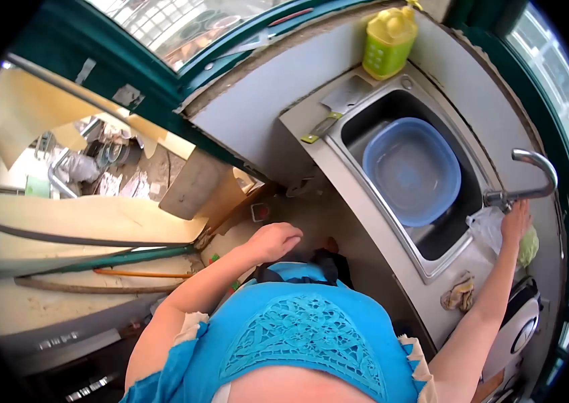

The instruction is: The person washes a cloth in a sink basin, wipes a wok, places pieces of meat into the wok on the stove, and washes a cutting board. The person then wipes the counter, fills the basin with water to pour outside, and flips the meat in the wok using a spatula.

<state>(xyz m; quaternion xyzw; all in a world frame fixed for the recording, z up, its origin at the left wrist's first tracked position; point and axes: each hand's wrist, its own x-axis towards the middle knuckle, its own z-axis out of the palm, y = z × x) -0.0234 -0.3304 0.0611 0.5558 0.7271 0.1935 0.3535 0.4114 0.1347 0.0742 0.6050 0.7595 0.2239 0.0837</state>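
My right hand (515,221) reaches out to the base of the metal faucet (533,160) at the sink's right corner, its fingers closed on the faucet's lower part and partly hidden. Beside that hand lie a clear plastic bag (486,225) and a pale green vegetable, perhaps cabbage (530,246). My left hand (274,242) hangs in front of my body, fingers loosely curled with nothing seen in them. In the steel sink (425,265) sits a round blue plastic basin (410,218). No water stream shows from the spout.
A cleaver (346,95) with a green handle lies on the counter's left end. Behind it stands a yellow-green jug (390,43). A crumpled cloth (459,292) and a white appliance (516,329) are on the counter at right. Windows with green frames (157,80) surround the corner.
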